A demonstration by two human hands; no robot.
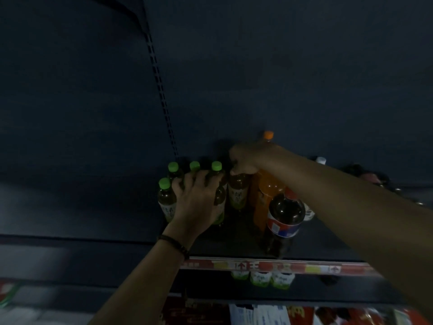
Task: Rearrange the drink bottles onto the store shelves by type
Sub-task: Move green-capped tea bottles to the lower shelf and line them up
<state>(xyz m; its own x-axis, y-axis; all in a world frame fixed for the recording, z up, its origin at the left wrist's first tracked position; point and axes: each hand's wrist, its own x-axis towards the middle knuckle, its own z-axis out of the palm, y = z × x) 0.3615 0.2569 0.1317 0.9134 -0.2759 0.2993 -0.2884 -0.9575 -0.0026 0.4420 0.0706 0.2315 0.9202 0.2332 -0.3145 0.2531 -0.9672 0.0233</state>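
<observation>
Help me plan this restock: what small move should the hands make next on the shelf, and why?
Probably the right hand should slide its tea bottle left, tight against the green-capped bottles the left hand holds: it grips that bottle's top, and the bottle stands beside the orange soda bottle, a different type.

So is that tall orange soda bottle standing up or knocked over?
Standing up: the orange soda bottle rises from the shelf, and its orange cap sits at the top, just behind the right hand.
</observation>
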